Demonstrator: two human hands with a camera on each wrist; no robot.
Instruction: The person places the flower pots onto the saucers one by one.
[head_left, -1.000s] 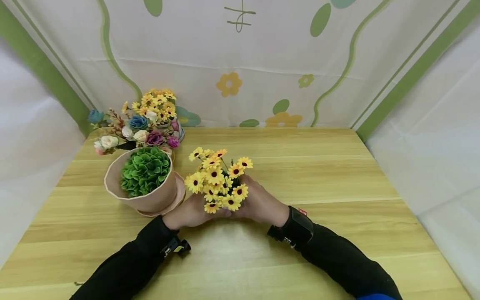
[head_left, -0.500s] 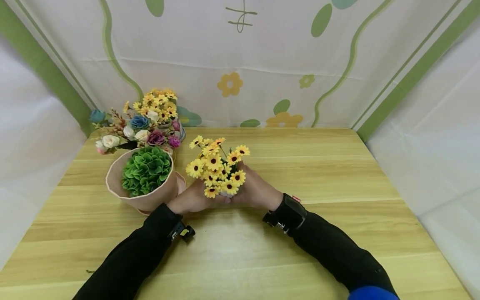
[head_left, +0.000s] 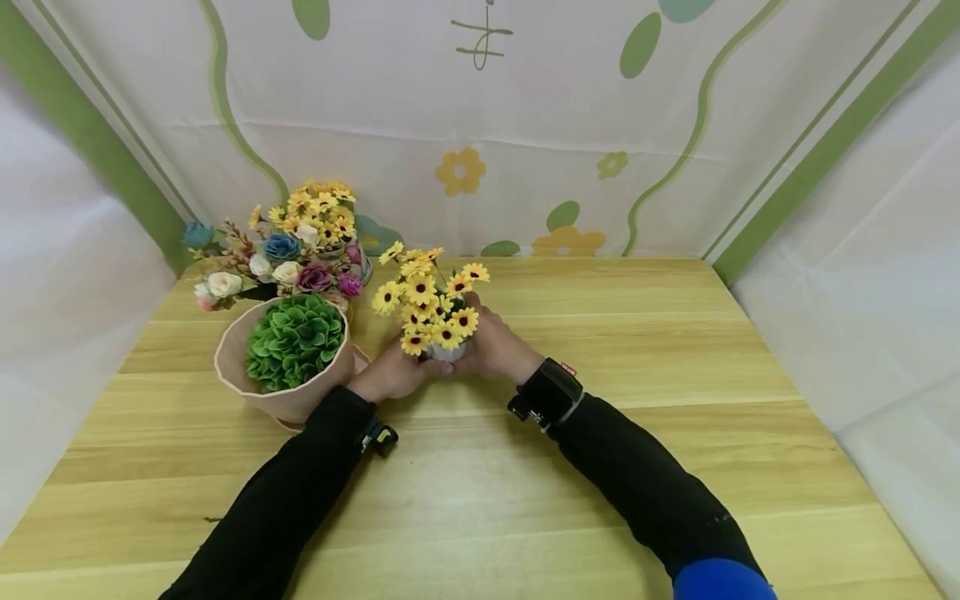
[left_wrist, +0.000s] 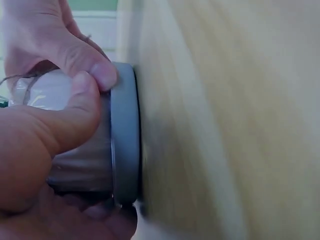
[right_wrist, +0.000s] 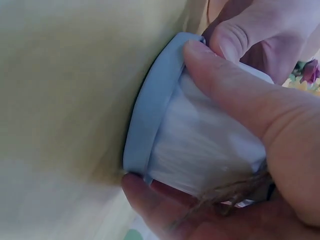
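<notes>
A small potted bunch of yellow artificial daisies (head_left: 420,292) is held between my two hands, to the right of the pink pot. My left hand (head_left: 393,371) grips the pot's near left side. My right hand (head_left: 498,342) curls round its right side. Both thumbs meet at the front, as the left wrist view shows. The daisies' pot (right_wrist: 210,130) is whitish and wrapped, with a brown twine (right_wrist: 235,190) tied round it and a grey-blue base (left_wrist: 125,135). That base sits right at the tabletop; whether it touches is hard to tell.
Left of the hands stands a pink flowerpot (head_left: 303,404) with a green leafy plant (head_left: 295,342) and a saucer. Behind it are a mixed bouquet of roses (head_left: 281,267) and more yellow daisies (head_left: 322,212). A patterned cloth (head_left: 525,108) backs the wooden table (head_left: 637,350).
Both hands have carried the potted daisies away from the body toward the back of the table, slightly leftward. The grip is the same, and the other plants have stayed put.
</notes>
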